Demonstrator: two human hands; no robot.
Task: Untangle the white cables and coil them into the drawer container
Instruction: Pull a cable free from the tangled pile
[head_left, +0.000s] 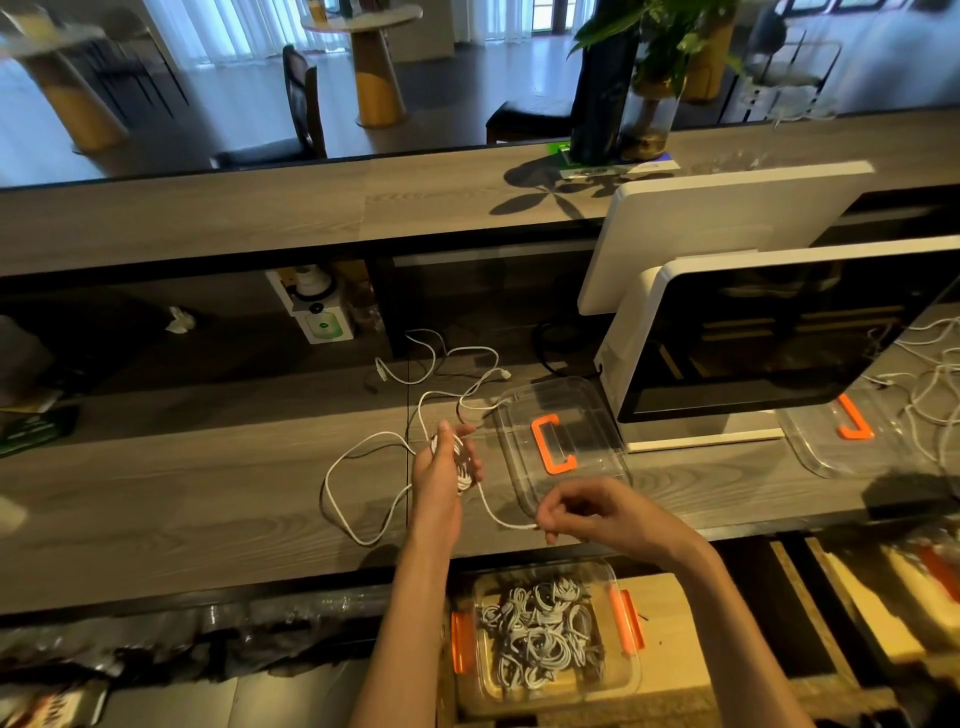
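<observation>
Nearest: clear drawer container (621, 691) with orange side clips, sitting in the open drawer below the worktop's front edge. It holds a pile of coiled white cables (543, 639); individual coils hard to separate in the heap.

Right hand (582, 506) over the front edge of the worktop (208, 493), fingers curled, pinching the white cable (358, 452) near its end; the connector itself is hidden in the fingers.

Left hand (447, 462) just beyond, fingers partly curled around a small bundle of loops of the same cable. Thumb up, fingertips splayed slightly. From that bundle one strand runs taut to the right hand; slack swings out left in a wide loop on the worktop, and more trails back toward the rear edge, ending in two plugs.

Right of the left hand: clear lid (561, 441) with orange handle, lying flat on the worktop, one strand crossing its back corner.

Further right: white-framed monitor (779, 332), a second white panel behind it. The screen reflects the lid and cables. At the right edge of frame, another clear lid with more loose white cable, partly cut off.

Back: raised counter shelf with a potted plant (654, 67); room beyond blurred.
</observation>
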